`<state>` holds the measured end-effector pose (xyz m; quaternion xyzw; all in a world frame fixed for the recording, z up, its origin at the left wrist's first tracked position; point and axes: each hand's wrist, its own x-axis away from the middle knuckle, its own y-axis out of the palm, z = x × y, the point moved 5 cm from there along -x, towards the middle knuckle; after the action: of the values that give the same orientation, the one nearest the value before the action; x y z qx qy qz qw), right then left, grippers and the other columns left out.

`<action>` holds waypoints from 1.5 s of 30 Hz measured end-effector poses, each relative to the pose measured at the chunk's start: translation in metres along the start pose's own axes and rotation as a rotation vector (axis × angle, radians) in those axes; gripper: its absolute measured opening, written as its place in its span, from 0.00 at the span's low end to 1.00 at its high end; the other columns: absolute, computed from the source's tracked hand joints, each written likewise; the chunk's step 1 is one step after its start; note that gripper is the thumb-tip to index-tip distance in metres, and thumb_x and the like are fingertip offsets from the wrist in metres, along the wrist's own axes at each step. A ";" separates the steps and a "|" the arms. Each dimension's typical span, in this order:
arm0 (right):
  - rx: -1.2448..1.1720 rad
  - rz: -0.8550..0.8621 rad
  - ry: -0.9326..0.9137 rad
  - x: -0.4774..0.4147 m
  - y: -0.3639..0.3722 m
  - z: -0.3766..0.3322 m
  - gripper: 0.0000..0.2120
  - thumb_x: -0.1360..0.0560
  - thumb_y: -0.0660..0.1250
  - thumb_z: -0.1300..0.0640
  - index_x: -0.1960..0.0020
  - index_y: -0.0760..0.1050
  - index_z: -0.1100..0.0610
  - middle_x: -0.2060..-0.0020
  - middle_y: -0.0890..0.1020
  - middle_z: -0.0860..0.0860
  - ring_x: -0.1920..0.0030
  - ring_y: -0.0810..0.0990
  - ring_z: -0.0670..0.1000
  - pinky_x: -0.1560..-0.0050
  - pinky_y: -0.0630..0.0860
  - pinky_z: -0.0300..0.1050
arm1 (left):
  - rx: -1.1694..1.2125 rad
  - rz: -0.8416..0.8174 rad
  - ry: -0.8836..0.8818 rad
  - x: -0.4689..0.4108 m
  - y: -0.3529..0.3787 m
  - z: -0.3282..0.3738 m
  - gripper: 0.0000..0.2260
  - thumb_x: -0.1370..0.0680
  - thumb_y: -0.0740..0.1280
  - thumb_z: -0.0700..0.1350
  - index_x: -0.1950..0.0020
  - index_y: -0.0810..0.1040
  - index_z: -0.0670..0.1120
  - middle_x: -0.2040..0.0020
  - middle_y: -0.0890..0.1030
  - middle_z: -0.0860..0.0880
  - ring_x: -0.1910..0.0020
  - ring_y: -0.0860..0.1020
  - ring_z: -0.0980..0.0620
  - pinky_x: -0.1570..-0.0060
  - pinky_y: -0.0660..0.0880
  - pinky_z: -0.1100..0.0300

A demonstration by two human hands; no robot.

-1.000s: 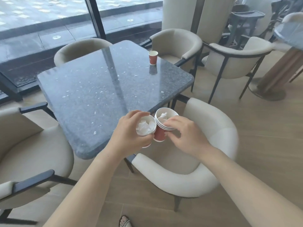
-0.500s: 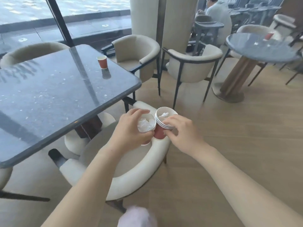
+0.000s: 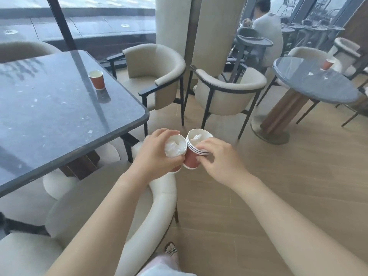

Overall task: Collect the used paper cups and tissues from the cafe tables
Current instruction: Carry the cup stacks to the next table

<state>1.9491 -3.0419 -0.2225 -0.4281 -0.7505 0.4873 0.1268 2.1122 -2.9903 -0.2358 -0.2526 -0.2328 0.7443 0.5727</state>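
Square table point(image 3: 59, 116): one red cup point(image 3: 97, 80) standing upright near its far-right edge, not yet collected. Round table point(image 3: 314, 82), well right of the square table, carries another cup point(image 3: 327, 64) plus tissue scraps point(image 3: 310, 73). Just off the square table's near-right corner, above the armchair point(image 3: 163, 196), both hands are loaded. Left hand point(image 3: 157, 156) is curled round a single cup point(image 3: 176, 140) stuffed with a tissue wad point(image 3: 173, 150). Right hand point(image 3: 221, 158) has fingers hooked over the rims of a nested stack point(image 3: 191, 158), thumb on its red wall. The two loads touch side by side. Step looks like consolidation: seat the single cup in the stack. Suggest squashing the stack's tissue down first, keeping both upright in case of dregs, and holding the stack by its body, not the rims. That frees the left hand for the red cup
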 end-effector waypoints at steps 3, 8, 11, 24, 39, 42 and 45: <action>-0.029 -0.030 -0.026 -0.041 -0.003 0.019 0.11 0.30 0.70 0.61 0.48 0.79 0.53 0.50 0.81 0.46 0.48 0.77 0.50 0.49 0.68 0.35 | -0.011 0.037 -0.037 -0.041 -0.002 -0.003 0.26 0.34 0.74 0.48 0.37 0.74 0.54 0.36 0.72 0.55 0.37 0.69 0.49 0.37 0.69 0.50; -0.082 -0.052 -0.071 -0.099 0.002 0.050 0.12 0.31 0.70 0.62 0.47 0.79 0.54 0.51 0.81 0.46 0.49 0.77 0.50 0.48 0.70 0.38 | -0.049 0.064 -0.088 -0.093 0.001 -0.014 0.25 0.34 0.74 0.49 0.38 0.74 0.55 0.38 0.71 0.57 0.39 0.70 0.52 0.40 0.66 0.59; -0.109 -0.114 -0.125 -0.133 0.012 0.070 0.13 0.31 0.70 0.62 0.46 0.79 0.54 0.51 0.81 0.47 0.48 0.77 0.50 0.47 0.70 0.38 | -0.065 0.098 -0.148 -0.121 0.005 -0.025 0.24 0.34 0.74 0.50 0.38 0.73 0.57 0.41 0.71 0.59 0.40 0.70 0.53 0.43 0.65 0.60; -0.153 -0.262 -0.431 -0.322 0.010 0.174 0.15 0.30 0.69 0.62 0.45 0.79 0.52 0.50 0.81 0.46 0.48 0.76 0.51 0.47 0.72 0.42 | -0.087 0.348 -0.321 -0.278 0.042 -0.032 0.23 0.32 0.73 0.55 0.39 0.73 0.55 0.41 0.73 0.57 0.41 0.72 0.52 0.40 0.70 0.56; -0.239 -0.415 -0.589 -0.479 0.085 0.174 0.15 0.31 0.69 0.63 0.47 0.80 0.49 0.49 0.81 0.45 0.47 0.76 0.50 0.49 0.65 0.33 | -0.109 0.481 -0.528 -0.371 0.001 -0.098 0.23 0.33 0.75 0.52 0.40 0.74 0.55 0.43 0.74 0.58 0.45 0.73 0.58 0.47 0.67 0.70; -0.271 -0.471 -0.607 -0.525 0.122 0.150 0.14 0.30 0.68 0.62 0.47 0.80 0.49 0.48 0.81 0.45 0.47 0.76 0.50 0.48 0.71 0.40 | -0.130 0.504 -0.561 -0.391 -0.031 -0.137 0.24 0.33 0.75 0.51 0.39 0.73 0.54 0.42 0.74 0.57 0.43 0.73 0.55 0.43 0.69 0.61; -0.333 -0.534 -0.639 -0.568 0.164 0.111 0.13 0.30 0.68 0.63 0.47 0.81 0.53 0.48 0.82 0.48 0.49 0.78 0.53 0.48 0.74 0.43 | -0.151 0.539 -0.629 -0.403 -0.073 -0.183 0.26 0.33 0.75 0.48 0.36 0.72 0.52 0.40 0.73 0.56 0.41 0.72 0.55 0.42 0.66 0.63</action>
<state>2.3088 -3.5199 -0.2860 -0.0618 -0.9043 0.4180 -0.0605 2.3704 -3.3535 -0.2854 -0.1063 -0.3758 0.8892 0.2384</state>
